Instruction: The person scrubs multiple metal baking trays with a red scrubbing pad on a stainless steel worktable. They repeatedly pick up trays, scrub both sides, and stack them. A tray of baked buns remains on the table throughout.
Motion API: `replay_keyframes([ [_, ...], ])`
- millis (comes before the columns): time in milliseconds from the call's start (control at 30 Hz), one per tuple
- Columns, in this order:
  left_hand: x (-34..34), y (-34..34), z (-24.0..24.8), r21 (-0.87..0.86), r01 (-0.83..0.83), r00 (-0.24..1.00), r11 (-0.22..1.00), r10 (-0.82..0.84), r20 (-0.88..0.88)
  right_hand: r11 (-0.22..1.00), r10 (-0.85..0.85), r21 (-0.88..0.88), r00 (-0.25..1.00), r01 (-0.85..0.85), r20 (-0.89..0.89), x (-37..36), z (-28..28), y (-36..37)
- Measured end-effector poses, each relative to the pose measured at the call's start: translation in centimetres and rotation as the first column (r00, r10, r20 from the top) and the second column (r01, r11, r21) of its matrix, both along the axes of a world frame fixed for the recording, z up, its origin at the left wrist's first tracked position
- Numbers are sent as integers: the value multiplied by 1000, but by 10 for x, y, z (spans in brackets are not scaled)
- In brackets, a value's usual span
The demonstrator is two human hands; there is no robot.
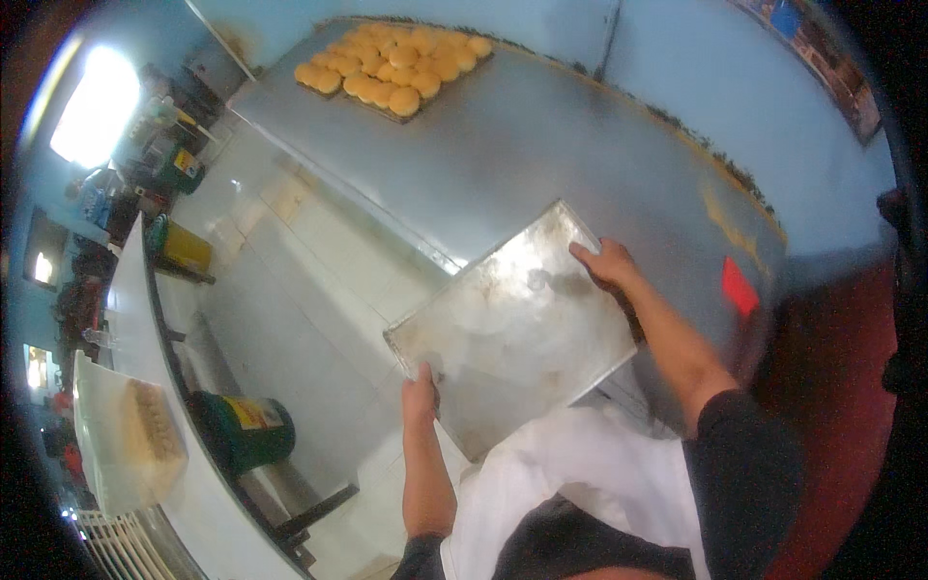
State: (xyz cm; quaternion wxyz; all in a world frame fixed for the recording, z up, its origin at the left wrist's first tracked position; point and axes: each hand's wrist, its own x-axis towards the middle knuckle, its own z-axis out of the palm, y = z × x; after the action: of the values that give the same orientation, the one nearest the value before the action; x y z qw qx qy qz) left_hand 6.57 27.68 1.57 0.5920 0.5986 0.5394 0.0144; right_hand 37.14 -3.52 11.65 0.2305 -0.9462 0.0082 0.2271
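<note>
Hands (420, 396) (609, 264) hold tray (517, 329) edges (wide floor (309, 319) leftward).

Bright wndw (97, 108) glows L, walls (715, 92) blue, flr (324, 227) tiled

Two hands (420, 398) (609, 263); one tray (512, 333)

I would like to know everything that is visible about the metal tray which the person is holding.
The metal tray is rectangular and silvery, with a narrow rim, dull smudges, brownish stains and a bright sheen toward its far corner. Nothing lies on the face in view. It is held at a slant before the white apron, the left hand gripping its left side and the right hand its right. In view it overlaps the grey table; whether they touch is unclear.
</note>
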Motion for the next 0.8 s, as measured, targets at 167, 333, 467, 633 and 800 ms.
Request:
replay_keyframes([
  [167,-1,-7,3,38,24,999,999,-23,-29,992,94,29,878,-122,469,-34,-9,-26],
  [333,-2,-16,10,124,-29,999,992,31,-14,983,160,133,948,-127,-277,-143,39,-74],
  [467,17,-45,78,89,26,998,996,-20,-66,910,150,343,586,233,-796,-241,-38,-100],
  [633,9,-42,44,-19,-89,996,996,89,29,-14,21,580,581,814,-814,-268,-108,-21],
  [800,-26,-29,20,-358,-47,926,932,175,334,-131,-54,560,558,818,-828,-259,-94,-15],
])
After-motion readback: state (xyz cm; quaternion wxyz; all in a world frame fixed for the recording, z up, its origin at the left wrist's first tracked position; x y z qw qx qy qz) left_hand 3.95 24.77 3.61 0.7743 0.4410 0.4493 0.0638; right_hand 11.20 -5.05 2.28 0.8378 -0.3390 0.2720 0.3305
